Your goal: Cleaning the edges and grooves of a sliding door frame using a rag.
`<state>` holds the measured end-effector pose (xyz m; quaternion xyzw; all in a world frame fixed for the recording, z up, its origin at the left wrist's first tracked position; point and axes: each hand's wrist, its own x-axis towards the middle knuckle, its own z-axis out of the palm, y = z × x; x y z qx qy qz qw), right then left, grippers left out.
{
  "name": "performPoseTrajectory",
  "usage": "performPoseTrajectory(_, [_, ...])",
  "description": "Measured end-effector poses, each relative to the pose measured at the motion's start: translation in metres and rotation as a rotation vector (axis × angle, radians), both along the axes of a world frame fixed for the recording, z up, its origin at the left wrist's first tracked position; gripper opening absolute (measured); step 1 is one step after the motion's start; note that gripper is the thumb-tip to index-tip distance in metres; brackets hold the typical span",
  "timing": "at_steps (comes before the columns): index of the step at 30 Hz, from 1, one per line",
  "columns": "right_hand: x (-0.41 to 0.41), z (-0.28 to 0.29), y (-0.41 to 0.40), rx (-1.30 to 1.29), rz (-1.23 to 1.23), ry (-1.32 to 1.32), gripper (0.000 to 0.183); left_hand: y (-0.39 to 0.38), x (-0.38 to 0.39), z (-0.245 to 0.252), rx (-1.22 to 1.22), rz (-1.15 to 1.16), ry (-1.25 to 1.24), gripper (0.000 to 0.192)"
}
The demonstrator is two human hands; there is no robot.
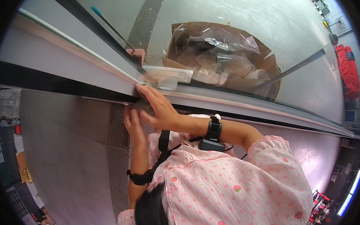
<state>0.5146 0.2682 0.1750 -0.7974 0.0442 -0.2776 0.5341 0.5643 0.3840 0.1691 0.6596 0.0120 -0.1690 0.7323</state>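
Observation:
A long frame with black edges and pale inner faces (59, 74) meets in a corner before me. My right hand (161, 109) reaches over this corner, its fingertips against the pale inner face. Between its fingers and thumb is a grey, thin-looking piece (143, 106); cloth or film, I cannot tell. Just below the corner, my left hand (134, 122) has bent fingers at the lower black edge (105, 93), close to the right thumb. Its fingertips are partly hidden. Past the right hand, a white plastic part (181, 74) and a white cylindrical piece (167, 83) rest at the frame.
Beyond a glass pane stands a cardboard box (270, 63) filled with clear plastic bags (228, 45). A grey rod (302, 62) slants across it. A thin rod with a teal handle (97, 11) stands in a pink holder (139, 55). Floor grating (118, 152) runs by my left arm.

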Motion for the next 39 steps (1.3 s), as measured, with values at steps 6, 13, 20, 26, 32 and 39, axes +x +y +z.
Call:
performPoseTrajectory(6, [0.015,0.037,-0.002,-0.160,0.129,-0.314,0.082,0.006,0.012,0.032,0.649,-0.108,-1.169,0.028])
performPoseTrajectory(13, [0.059,0.131,0.002,-0.315,0.109,-0.605,0.095,-0.014,0.002,0.128,0.122,0.126,-0.928,0.046])
performPoseTrajectory(20, [0.068,0.184,-0.003,-0.359,0.134,-0.804,0.084,-0.010,0.033,0.167,0.412,0.254,-1.372,0.048])
performPoseTrajectory(26, [0.031,0.091,-0.007,-0.414,0.222,-0.499,0.076,-0.005,0.028,0.104,0.359,0.091,-1.187,0.036])
performPoseTrajectory(32, [0.049,0.125,-0.010,-0.513,0.170,-0.610,0.081,-0.014,0.032,0.154,0.183,0.305,-1.027,0.029])
performPoseTrajectory(39, [0.073,0.193,-0.012,-0.473,0.164,-0.744,0.085,-0.021,0.042,0.213,0.285,0.498,-1.278,0.039])
